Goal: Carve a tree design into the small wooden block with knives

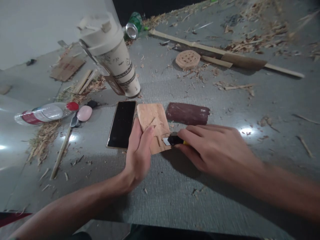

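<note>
A small flat piece of wood (152, 113) with lines carved in its face lies in the middle of the table. My left hand (140, 146) grips its left edge, with the thumb on top of the face. Closed around a utility knife (172, 140) is my right hand (207, 143). The knife's short blade points left over the lower right of the wood, at or very near the surface. Directly left of the wood lies a phone (121, 125) with a dark screen. A dark brown block (188, 113) rests just beyond my right hand.
A tall patterned cup (117, 60) stands behind the phone. Far back are a green can (134, 25), a round wooden piece (188, 59) and a long wood strip (192, 44). A plastic bottle (50, 112) lies at left. Wood shavings (270, 40) litter the table.
</note>
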{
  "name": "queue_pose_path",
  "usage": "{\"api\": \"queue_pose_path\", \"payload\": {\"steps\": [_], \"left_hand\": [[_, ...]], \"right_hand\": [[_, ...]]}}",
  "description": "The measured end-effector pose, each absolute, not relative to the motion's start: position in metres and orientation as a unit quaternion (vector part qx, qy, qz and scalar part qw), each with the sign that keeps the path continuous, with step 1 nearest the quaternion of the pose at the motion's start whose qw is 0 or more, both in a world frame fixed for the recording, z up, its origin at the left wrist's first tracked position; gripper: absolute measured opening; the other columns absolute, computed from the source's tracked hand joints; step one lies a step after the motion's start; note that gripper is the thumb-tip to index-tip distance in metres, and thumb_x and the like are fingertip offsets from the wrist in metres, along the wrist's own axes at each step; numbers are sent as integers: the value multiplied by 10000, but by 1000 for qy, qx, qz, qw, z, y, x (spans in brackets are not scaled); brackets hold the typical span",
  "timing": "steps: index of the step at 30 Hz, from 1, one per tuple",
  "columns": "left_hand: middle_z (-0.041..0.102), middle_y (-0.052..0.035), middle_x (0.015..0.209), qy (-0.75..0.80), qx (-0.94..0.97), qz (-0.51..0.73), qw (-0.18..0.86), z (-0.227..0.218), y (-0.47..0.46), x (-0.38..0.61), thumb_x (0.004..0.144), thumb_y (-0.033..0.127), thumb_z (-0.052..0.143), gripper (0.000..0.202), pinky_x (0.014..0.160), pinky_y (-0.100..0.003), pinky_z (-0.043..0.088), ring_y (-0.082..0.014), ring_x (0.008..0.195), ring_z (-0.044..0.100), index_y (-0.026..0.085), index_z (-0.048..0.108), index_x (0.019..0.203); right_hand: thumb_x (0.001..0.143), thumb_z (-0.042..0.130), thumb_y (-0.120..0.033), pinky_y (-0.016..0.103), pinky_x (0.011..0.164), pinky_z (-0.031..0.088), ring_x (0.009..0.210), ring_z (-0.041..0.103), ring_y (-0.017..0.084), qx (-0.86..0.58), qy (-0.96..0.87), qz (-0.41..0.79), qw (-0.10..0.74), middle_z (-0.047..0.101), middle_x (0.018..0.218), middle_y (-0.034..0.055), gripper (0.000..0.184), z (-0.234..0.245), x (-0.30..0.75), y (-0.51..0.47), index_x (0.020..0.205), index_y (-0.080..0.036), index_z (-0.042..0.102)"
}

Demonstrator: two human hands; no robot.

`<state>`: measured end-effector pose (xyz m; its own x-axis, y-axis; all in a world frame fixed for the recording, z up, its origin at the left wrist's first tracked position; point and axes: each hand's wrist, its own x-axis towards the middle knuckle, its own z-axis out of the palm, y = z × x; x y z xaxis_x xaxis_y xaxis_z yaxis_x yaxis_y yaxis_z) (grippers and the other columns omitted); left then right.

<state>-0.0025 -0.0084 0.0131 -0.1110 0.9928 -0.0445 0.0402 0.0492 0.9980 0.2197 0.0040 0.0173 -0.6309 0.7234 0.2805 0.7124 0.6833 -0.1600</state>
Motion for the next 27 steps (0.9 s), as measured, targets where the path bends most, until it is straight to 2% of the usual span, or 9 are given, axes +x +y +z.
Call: {"api": "queue_pose_path", "payload": {"steps": [5, 10, 14, 18, 20, 23, 27], "left_hand": [[803, -109, 1228, 554, 500, 486, 454, 15, -8, -4, 1137, 355, 582, 283, 908, -408, 712, -294, 1105, 805, 202, 687, 1351], [816, -106, 1271, 558, 475, 499, 463, 14, -9, -3, 1113, 383, 613, 242, 1026, -447, 702, -317, 1198, 812, 215, 678, 1275], [807, -111, 1324, 558, 457, 514, 463, 13, -10, -2, 1109, 417, 641, 249, 1123, -488, 680, -346, 1299, 796, 226, 670, 1265], [805, -107, 1304, 552, 423, 531, 485, 10, -10, 1, 1115, 431, 631, 263, 1059, -476, 706, -343, 1265, 813, 235, 658, 1289], [797, -101, 1320, 554, 417, 533, 485, 8, -10, 1, 1121, 453, 632, 289, 1074, -467, 698, -337, 1281, 805, 243, 660, 1317], [790, -99, 1317, 568, 429, 528, 463, 7, -11, -1, 1129, 445, 619, 283, 1097, -450, 683, -321, 1278, 797, 238, 670, 1316], [789, -97, 1249, 581, 476, 516, 412, 8, -12, -3, 1154, 388, 595, 219, 1023, -402, 690, -280, 1162, 802, 219, 678, 1268]], "right_hand": [[1250, 434, -409, 372, 635, 304, 690, 665, 204, -381, -909, 32, 166, 723, 837, 9, 366, 14, 225, 8, 1013, -239, 654], [1262, 377, -470, 365, 598, 255, 646, 637, 189, -409, -898, 69, 148, 724, 813, 21, 440, 13, 221, 4, 1024, -235, 664], [1265, 365, -501, 360, 576, 237, 601, 633, 183, -423, -888, 75, 165, 735, 790, 20, 474, 12, 216, 1, 1019, -237, 671], [1263, 389, -469, 356, 560, 248, 580, 652, 181, -435, -879, 61, 184, 749, 786, 8, 435, 12, 211, -4, 1019, -237, 664], [1260, 401, -456, 351, 558, 266, 577, 665, 181, -437, -878, 54, 188, 733, 766, -3, 421, 12, 210, -5, 1001, -240, 652], [1257, 420, -451, 349, 552, 282, 571, 679, 184, -438, -877, 50, 193, 721, 752, -16, 404, 11, 209, -5, 988, -246, 639], [1258, 425, -456, 354, 544, 278, 587, 707, 195, -439, -875, 54, 196, 773, 809, -9, 388, 11, 209, -3, 1029, -245, 657]]}}
